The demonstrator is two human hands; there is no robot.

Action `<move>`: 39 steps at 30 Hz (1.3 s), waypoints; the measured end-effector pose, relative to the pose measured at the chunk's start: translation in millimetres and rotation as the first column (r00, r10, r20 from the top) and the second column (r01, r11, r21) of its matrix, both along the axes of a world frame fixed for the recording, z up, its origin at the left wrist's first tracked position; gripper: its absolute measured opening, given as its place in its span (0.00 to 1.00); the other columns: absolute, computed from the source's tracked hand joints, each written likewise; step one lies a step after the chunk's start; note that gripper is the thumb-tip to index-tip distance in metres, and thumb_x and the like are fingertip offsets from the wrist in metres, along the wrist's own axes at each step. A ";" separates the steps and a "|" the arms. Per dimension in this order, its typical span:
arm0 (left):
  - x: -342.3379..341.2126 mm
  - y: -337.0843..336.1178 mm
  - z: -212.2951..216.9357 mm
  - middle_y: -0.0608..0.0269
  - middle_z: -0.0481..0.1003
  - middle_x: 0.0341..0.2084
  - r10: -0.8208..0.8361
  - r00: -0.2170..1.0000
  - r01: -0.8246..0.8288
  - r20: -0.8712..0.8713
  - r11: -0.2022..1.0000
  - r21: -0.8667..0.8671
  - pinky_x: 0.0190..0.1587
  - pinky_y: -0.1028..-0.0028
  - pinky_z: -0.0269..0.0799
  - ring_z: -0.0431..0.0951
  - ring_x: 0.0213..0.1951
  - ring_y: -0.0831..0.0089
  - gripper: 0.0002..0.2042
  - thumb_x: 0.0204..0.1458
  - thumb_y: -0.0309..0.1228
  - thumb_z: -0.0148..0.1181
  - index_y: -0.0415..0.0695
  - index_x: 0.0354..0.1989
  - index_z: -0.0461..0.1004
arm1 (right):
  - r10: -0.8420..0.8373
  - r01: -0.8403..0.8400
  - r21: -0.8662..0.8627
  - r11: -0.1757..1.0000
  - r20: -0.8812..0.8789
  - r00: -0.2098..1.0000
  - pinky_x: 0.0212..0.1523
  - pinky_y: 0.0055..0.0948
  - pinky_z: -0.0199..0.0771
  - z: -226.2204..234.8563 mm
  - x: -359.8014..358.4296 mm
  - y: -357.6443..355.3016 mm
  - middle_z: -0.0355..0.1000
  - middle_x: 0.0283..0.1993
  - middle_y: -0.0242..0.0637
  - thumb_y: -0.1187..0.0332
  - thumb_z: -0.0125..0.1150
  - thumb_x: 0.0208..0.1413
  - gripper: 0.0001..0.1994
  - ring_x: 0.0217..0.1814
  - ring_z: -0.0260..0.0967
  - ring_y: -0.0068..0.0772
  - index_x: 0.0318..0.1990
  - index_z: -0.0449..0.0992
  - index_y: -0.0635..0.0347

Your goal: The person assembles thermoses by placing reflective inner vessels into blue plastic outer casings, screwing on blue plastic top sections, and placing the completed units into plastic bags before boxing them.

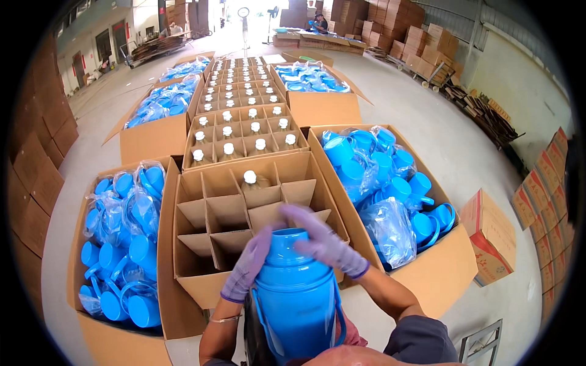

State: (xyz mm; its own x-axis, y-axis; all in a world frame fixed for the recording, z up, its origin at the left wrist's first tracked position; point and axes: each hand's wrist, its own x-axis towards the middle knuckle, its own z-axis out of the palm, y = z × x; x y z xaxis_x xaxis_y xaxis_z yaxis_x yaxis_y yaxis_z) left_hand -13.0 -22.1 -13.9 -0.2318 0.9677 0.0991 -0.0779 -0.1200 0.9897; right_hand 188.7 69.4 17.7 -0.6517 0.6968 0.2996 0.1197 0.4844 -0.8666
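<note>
Head view: blue flask (294, 293) clasped between left hand (247, 265), right hand (323, 244) fingers.

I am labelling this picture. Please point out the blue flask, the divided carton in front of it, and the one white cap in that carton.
Blue flask (294, 299), head view, on its body.
Divided carton (213, 210), head view, on a cardboard divider.
White cap (249, 177), head view, on its top.

Centre frame, the divided box (244, 213) has open cells, one filled by a bottle (249, 178). Bagged blue lids (125, 238) crowd lower left; cups (384, 183) crowd right.
</note>
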 end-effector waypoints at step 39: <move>-98.0 49.7 -35.7 0.46 0.62 0.61 0.558 0.478 -0.268 -0.678 0.828 0.492 0.59 0.58 0.67 0.65 0.61 0.48 0.15 0.35 0.29 0.78 0.44 0.27 0.74 | -0.212 0.006 0.442 0.897 0.416 0.884 0.63 0.49 0.66 -156.6 -191.6 272.4 0.63 0.63 0.52 0.53 0.65 0.50 0.29 0.64 0.62 0.58 0.62 0.68 0.40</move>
